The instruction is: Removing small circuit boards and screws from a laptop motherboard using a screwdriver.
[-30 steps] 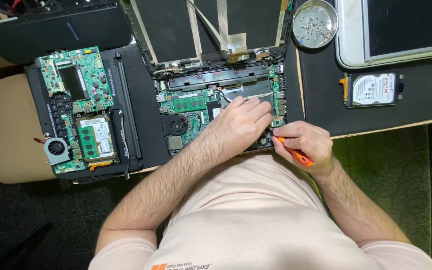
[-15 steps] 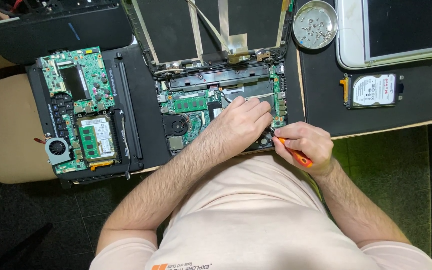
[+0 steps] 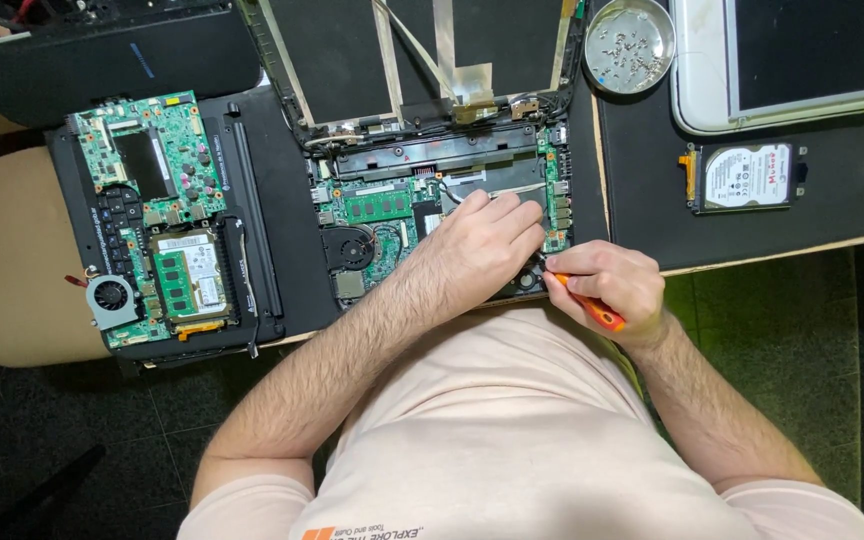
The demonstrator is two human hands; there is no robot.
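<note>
The right hand (image 3: 607, 283) fingers close around an orange screwdriver (image 3: 592, 308); the left hand (image 3: 482, 245) fingers lie nearly flat, together, on the opened laptop (image 3: 392, 215).

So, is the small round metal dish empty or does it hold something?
Not empty: the round metal dish holds many small loose screws scattered across its bottom.

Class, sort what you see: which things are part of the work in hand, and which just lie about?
In use: left hand, right hand, orange-handled screwdriver, opened laptop.
Lying about: second opened laptop, hard drive, dish of screws, white tablet.
</note>
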